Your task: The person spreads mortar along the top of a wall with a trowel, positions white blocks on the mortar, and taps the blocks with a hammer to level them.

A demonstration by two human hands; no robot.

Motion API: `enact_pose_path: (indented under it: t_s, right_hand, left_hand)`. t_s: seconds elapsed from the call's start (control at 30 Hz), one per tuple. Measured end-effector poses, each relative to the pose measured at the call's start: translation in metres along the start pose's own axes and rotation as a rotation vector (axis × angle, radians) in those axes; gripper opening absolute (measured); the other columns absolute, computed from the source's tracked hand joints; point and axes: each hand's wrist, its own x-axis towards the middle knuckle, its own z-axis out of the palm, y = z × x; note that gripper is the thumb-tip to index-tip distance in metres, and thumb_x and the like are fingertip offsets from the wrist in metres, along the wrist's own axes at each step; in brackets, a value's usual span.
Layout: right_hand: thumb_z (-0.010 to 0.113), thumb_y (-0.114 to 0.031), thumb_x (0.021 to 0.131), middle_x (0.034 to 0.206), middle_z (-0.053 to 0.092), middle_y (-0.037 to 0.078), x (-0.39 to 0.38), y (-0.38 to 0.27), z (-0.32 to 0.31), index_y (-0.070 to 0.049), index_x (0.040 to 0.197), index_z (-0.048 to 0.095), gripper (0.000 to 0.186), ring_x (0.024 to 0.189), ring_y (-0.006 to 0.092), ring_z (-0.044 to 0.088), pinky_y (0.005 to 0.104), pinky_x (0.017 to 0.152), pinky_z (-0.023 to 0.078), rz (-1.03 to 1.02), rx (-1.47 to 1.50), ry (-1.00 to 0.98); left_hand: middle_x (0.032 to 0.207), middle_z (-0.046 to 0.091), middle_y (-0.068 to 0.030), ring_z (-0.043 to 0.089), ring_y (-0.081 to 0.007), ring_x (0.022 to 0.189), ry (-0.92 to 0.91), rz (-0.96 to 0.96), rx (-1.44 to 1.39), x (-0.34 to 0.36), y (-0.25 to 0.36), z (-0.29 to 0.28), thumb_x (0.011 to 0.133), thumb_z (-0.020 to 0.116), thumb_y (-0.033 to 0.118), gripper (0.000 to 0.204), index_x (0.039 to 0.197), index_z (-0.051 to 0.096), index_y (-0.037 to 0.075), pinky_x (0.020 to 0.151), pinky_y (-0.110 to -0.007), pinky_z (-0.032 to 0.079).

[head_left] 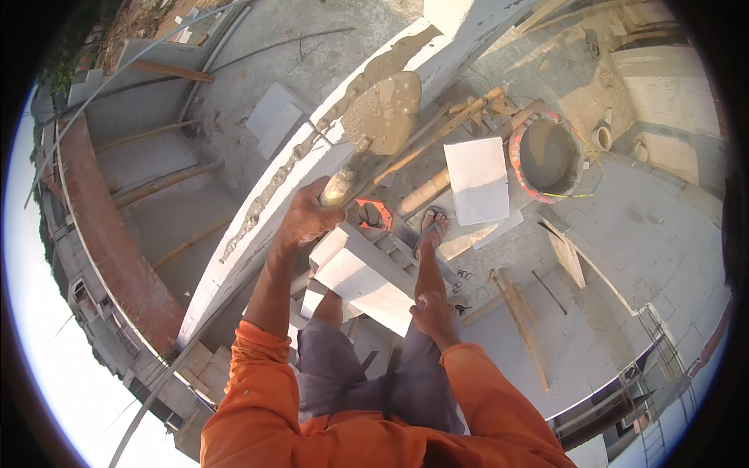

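My left hand (307,216) is closed round the handle of a trowel (340,187). Wet mortar (388,109) covers its broad blade, which hangs over the top edge of a white block wall (296,168). Along that wall top runs an uneven strip of mortar (269,191). My right hand (434,316) is curled against my leg near the knee; whatever its fingers may hold is hidden. Between my arms, white blocks (363,273) lie stacked, beside an orange-red tool or frame (374,214) whose kind I cannot tell.
A round tub (548,156) of grey mortar stands at the right, near a white block (477,181). Wooden poles (425,191) lie along the wall. More planks (521,327) rest on the floor at the right. White blocks (277,121) lie beyond the wall.
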Motion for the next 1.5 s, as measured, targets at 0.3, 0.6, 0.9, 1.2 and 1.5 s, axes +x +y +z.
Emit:
enact_pose_path:
  t_s: [0.3,0.6,0.9,1.2,1.5]
  right_hand:
    - [0.061,-0.030,0.075,0.102,0.062,0.013,-0.005,-0.022,0.028,-0.006,0.095,0.066,0.031,0.099,0.0326,0.058,0.0474,0.085,0.045,-0.082,-0.072,0.058]
    - [0.061,-0.032,0.076,0.108,0.061,0.011,-0.003,-0.039,0.032,-0.009,0.101,0.065,0.035,0.104,0.0305,0.057,0.0482,0.089,0.042,-0.046,-0.223,0.004]
    - [0.059,-0.034,0.076,0.106,0.058,0.014,-0.002,-0.007,0.014,-0.005,0.103,0.065,0.040,0.111,0.0333,0.052,0.0503,0.094,0.037,-0.060,-0.007,0.024]
    - [0.058,-0.034,0.079,0.113,0.056,0.014,0.003,0.015,-0.001,-0.005,0.110,0.061,0.043,0.114,0.0351,0.050,0.0519,0.095,0.035,0.041,0.227,0.006]
    - [0.057,-0.037,0.083,0.111,0.057,0.016,0.006,0.021,-0.026,-0.004,0.108,0.058,0.041,0.108,0.0316,0.054,0.0556,0.089,0.037,0.057,0.365,0.035]
  left_hand:
    - [0.088,0.063,-0.0160,0.062,-0.0382,0.081,0.712,-0.017,0.835,-0.097,-0.121,-0.093,0.070,0.062,0.009,0.030,0.099,0.054,0.007,0.070,-0.049,0.048]
    - [0.088,0.062,-0.0167,0.061,-0.0394,0.084,0.749,-0.356,0.848,-0.174,-0.249,-0.117,0.072,0.062,0.008,0.027,0.098,0.054,0.007,0.071,-0.050,0.047]
    - [0.085,0.065,-0.0156,0.064,-0.0356,0.077,0.588,0.266,0.715,-0.072,-0.126,0.004,0.070,0.071,0.013,0.033,0.100,0.058,0.003,0.066,-0.044,0.051]
    - [0.098,0.066,-0.0191,0.064,-0.0361,0.093,-0.086,0.246,0.987,0.187,0.055,0.290,0.076,0.060,0.028,0.049,0.119,0.048,0.009,0.083,-0.048,0.049]
    - [0.084,0.065,-0.0161,0.067,-0.0294,0.074,-0.217,0.344,0.999,0.276,0.061,0.445,0.075,0.060,0.018,0.029,0.100,0.058,0.004,0.062,-0.042,0.052]
